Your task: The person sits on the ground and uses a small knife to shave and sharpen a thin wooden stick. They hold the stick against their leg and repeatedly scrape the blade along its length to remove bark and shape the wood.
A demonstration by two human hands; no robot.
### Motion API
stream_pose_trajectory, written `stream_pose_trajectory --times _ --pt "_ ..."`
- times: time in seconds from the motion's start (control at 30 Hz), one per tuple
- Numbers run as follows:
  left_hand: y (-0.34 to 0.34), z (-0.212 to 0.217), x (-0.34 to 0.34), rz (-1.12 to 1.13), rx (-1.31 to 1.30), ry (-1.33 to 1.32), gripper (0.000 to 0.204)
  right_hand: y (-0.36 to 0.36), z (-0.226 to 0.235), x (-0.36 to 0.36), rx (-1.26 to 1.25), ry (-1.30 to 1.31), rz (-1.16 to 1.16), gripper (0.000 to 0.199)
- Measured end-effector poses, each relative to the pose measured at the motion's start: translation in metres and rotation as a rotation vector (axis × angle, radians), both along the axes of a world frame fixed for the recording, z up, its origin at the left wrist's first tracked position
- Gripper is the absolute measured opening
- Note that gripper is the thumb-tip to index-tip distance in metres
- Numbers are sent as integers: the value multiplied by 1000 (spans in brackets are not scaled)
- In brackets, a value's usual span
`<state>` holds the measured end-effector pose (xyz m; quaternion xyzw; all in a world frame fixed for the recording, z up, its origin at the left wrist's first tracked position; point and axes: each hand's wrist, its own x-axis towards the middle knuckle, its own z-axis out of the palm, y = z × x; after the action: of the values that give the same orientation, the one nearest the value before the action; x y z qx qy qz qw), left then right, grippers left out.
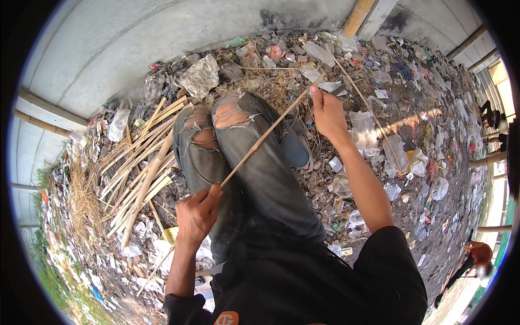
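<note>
Across my ripped grey jeans [265, 179] runs a long, thin bamboo strip [260, 142], slanting from lower left to upper right. My left hand [198, 214] is closed on its near part, beside my left thigh. Beyond my knees, my right hand [328, 112] grips it close to the far end, the thumb laid along it. A thin stick [154, 272] shows below my left hand; whether it belongs to the same strip I cannot tell. To the left of my legs lies a loose pile of split bamboo strips [143, 176].
A pale panel wall [135, 43] curves along the far side, with a large grey rock [201, 77] before it. Plastic litter [364, 127] and dry straw [86, 200] cover the ground. Another thin stick [368, 105] lies at right. A person [479, 254] is at the right edge.
</note>
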<state>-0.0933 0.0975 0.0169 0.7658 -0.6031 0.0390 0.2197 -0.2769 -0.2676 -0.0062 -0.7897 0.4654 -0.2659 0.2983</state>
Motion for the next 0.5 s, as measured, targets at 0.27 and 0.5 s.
stream_pose_trajectory --times 0.27,0.5 --pt "-2 -9 -1 2 -12 -13 24 39 -23 15 -177 -72 81 68" --pt "-7 -4 -5 2 4 -12 23 -2 10 11 117 -24 24 68"
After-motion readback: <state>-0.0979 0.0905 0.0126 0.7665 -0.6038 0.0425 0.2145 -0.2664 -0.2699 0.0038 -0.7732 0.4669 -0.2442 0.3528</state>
